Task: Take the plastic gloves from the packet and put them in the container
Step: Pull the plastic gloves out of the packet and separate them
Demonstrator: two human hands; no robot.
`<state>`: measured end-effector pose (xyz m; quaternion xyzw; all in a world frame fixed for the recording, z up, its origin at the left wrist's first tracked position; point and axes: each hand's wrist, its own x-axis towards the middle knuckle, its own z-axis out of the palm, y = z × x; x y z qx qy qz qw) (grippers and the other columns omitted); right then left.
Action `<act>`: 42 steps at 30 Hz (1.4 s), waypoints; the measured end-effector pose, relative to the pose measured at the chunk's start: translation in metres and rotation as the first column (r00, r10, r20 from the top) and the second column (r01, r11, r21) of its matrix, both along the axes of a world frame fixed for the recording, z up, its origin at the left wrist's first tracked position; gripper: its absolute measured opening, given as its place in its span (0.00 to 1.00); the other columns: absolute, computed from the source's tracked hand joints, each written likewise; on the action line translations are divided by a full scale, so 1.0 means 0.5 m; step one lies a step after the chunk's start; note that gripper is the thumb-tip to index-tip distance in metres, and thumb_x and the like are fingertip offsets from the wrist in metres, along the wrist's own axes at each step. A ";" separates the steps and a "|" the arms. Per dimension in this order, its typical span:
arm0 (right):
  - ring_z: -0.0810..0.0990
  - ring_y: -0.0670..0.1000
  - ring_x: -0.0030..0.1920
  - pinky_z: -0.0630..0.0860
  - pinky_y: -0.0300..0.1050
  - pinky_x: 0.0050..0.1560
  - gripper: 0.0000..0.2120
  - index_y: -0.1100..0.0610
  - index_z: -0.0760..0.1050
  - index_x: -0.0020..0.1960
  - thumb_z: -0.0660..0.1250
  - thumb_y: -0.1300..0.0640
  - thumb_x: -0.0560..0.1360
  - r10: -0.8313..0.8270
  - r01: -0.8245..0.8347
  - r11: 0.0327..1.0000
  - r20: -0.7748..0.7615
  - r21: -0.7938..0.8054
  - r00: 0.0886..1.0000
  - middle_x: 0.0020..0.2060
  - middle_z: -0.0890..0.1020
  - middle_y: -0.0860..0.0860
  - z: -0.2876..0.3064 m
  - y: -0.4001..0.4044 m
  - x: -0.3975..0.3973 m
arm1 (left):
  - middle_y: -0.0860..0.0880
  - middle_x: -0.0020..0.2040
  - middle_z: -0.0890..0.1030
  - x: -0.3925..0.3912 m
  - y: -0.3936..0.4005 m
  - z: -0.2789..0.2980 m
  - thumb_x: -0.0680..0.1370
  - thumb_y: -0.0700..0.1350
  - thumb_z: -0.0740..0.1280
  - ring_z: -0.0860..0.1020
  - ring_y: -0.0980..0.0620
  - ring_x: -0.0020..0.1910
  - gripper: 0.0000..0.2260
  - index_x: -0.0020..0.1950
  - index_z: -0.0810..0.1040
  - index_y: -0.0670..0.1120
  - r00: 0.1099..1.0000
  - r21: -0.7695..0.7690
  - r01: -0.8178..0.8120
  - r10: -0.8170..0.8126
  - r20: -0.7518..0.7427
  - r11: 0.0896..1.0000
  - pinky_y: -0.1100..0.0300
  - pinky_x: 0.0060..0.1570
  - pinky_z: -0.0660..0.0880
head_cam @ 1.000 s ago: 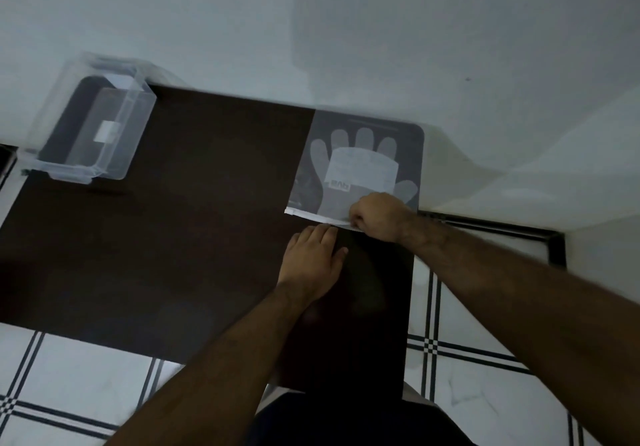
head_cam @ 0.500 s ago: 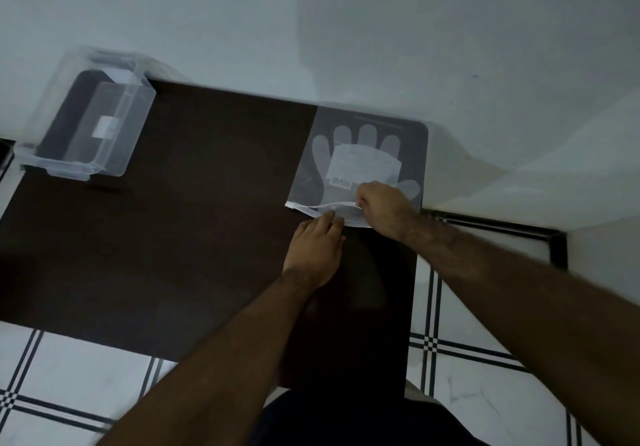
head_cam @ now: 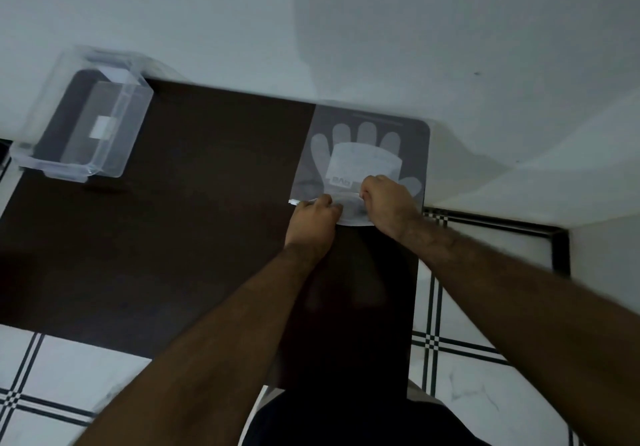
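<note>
Nearest, two bare forearms reaching over a dark tabletop [head_cam: 173, 237]. Left hand [head_cam: 313, 222] pinched on the near open edge of the packet [head_cam: 363, 165]; right hand [head_cam: 389, 203] just beside it, fingers clamped on that same edge. Packet flat at the far right corner of the tabletop, plastic gloves [head_cam: 360, 140] showing through it, hand-shaped. Far left, well apart, a clear container [head_cam: 83, 123], empty.

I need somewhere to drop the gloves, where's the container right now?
The clear container sits empty at the table's far left corner, well left of the packet.
</note>
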<state>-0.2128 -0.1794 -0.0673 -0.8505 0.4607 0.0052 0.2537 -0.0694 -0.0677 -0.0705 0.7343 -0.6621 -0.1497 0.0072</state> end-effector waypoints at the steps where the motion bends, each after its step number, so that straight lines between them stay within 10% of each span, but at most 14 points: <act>1: 0.80 0.58 0.46 0.78 0.55 0.47 0.06 0.58 0.77 0.51 0.62 0.58 0.83 -0.002 0.002 1.000 0.003 0.000 1.000 0.49 0.81 0.56 0.001 0.000 0.000 | 0.46 0.59 0.79 0.002 -0.006 0.002 0.83 0.43 0.64 0.81 0.44 0.55 0.11 0.64 0.81 0.47 1.000 0.014 0.009 -0.009 0.020 1.000 0.51 0.59 0.74; 19: 0.79 0.51 0.42 0.80 0.53 0.46 0.10 0.55 0.77 0.46 0.64 0.51 0.83 0.004 -0.005 1.000 0.058 0.014 0.998 0.42 0.80 0.51 -0.009 -0.001 -0.006 | 0.44 0.54 0.80 0.006 -0.028 -0.026 0.79 0.37 0.63 0.81 0.43 0.50 0.09 0.56 0.80 0.44 0.995 -0.069 0.093 -0.090 0.042 0.993 0.50 0.60 0.70; 29: 0.66 0.63 0.76 0.66 0.69 0.73 0.41 0.48 0.71 0.75 0.37 0.30 0.75 0.062 -0.046 0.995 -0.172 0.091 0.983 0.76 0.69 0.58 -0.014 -0.047 0.045 | 0.43 0.52 0.81 0.023 -0.008 -0.036 0.77 0.37 0.66 0.81 0.41 0.48 0.09 0.56 0.81 0.42 0.992 -0.115 0.129 -0.126 0.034 0.985 0.48 0.55 0.72; 42: 0.66 0.63 0.76 0.69 0.71 0.70 0.24 0.47 0.68 0.77 0.50 0.39 0.86 0.111 -0.089 0.991 -0.253 0.096 0.961 0.78 0.67 0.56 -0.004 -0.052 0.058 | 0.45 0.48 0.81 0.030 -0.014 -0.038 0.79 0.50 0.65 0.79 0.45 0.49 0.12 0.51 0.84 0.44 0.990 -0.146 0.129 -0.134 -0.030 0.981 0.48 0.58 0.72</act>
